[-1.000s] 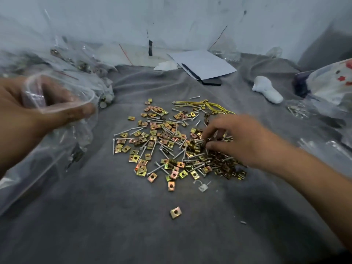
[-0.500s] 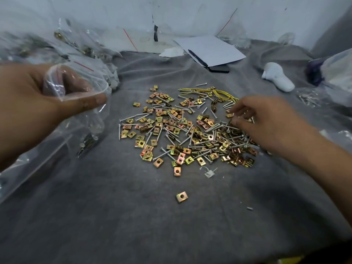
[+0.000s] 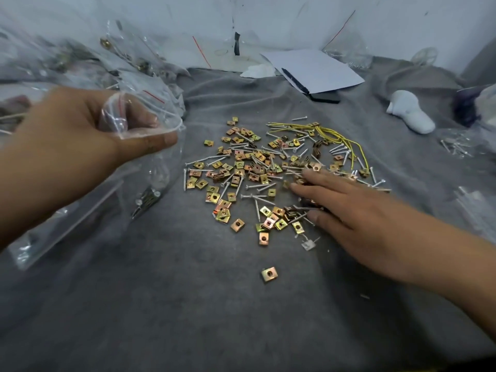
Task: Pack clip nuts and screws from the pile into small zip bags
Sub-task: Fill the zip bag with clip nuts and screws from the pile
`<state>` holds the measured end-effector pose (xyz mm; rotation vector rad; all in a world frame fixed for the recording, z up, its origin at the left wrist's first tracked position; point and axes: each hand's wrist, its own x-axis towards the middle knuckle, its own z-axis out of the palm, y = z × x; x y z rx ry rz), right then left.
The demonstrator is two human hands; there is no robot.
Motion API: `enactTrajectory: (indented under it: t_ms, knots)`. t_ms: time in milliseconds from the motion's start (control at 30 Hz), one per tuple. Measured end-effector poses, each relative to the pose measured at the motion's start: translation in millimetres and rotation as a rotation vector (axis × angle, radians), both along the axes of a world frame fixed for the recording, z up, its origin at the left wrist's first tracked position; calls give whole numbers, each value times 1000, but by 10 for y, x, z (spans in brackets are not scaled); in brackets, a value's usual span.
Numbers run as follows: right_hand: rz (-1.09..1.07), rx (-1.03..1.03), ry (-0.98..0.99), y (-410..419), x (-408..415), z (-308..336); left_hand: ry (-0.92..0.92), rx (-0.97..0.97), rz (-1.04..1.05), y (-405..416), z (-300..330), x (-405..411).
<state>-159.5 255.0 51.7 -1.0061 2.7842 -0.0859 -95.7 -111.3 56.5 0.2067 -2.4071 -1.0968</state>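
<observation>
The right hand (image 3: 357, 210) lies flat on the right side of the pile (image 3: 263, 178), its fingers (image 3: 316, 181) stretched out straight and a little spread, holding nothing. The fingertips point left into the heap, and clip nuts and screws are touching them and partly hidden under the palm. A tight cluster of clip nuts (image 3: 279, 218) sits just beside the thumb, on its left. The screws (image 3: 257, 187) just ahead of the fingertips lie mostly crosswise, their long axes running left to right, roughly in line with the fingers, so I'd guess a pinch from above would have to turn a little to catch one across its shank.

The left hand (image 3: 80, 135) is up and off to the left, well apart from the pile. Its thumb and curled fingers pinch the mouth of a small zip bag (image 3: 139, 116), which hangs open with a few screws showing low inside it. The bag's mouth faces toward the pile, so whatever the right hand gathers has to travel left to reach it. The right hand is clearly the nearer one to the hardware.

One stray clip nut (image 3: 269, 274) lies alone on the grey cloth-covered surface (image 3: 161, 304), nearer the viewer than the heap. Yellow rubber bands (image 3: 341, 140) lie along the far right edge of the pile.
</observation>
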Motion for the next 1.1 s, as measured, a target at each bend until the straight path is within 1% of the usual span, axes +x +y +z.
enactTrajectory:
  t_ms: [200,300,367,433,467,533,633,700,767,833,900,1033,1100]
  knots:
    - [-101,-20,111,94,-96,-7,20,48,4,144,123,60]
    - [-116,-150,200,-55,-115,-53,7,62,-25,187,154,71]
    - [5,-223,169,-260,-93,-86,-2,62,-22,224,179,85]
    - [159,-208,95,-459,-69,-149,-20,37,6,252,188,98]
    - [193,-183,62,-520,-68,-188,-31,19,19,269,192,100]
    - [173,-150,59,-540,-101,-240,-32,14,29,281,194,98]
    - [28,-137,131,-367,-168,-228,-33,13,20,268,205,106]
    - [-42,-93,175,-197,-191,-221,-24,18,10,260,217,104]
    - [-67,-55,209,-86,-184,-234,-19,26,4,269,235,110]
    - [-91,-62,225,-91,-162,-226,-29,20,-13,279,247,124]
    - [-75,-94,227,-205,-138,-211,-26,22,-30,283,252,130]
    - [104,-134,124,-448,-99,-260,-13,0,-57,268,227,139]
    - [111,-145,100,-453,-111,-283,-7,-26,-61,246,205,137]
